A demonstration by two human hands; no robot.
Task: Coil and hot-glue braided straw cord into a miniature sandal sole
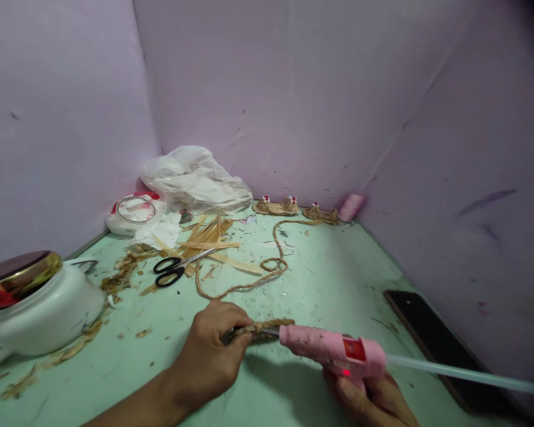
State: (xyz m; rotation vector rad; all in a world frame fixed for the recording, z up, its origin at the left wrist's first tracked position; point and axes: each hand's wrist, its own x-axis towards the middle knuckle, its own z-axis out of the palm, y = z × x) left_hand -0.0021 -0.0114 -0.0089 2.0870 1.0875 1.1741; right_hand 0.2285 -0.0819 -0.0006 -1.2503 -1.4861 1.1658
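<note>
My left hand (218,344) pinches a small flat piece of coiled brown rope (267,326) above the table at the lower centre. In my right hand (374,397) is a pink glue gun (324,347), its fingers wrapped round the handle. The gun's metal nozzle points left and meets the rope piece; whether it touches is hard to tell. A red light glows on the gun, and a long clear glue stick (467,373) sticks out of its back. A thin braided rope (244,287) winds over the table beyond my left hand.
Black-handled scissors (171,273) lie by dry straw strips (213,237). A white pot (48,314) stands left, a dark phone (445,350) lies right. At the back are a plastic bag (196,181), small woven pieces (276,207) and a pink spool (351,207). Walls enclose the table (338,267).
</note>
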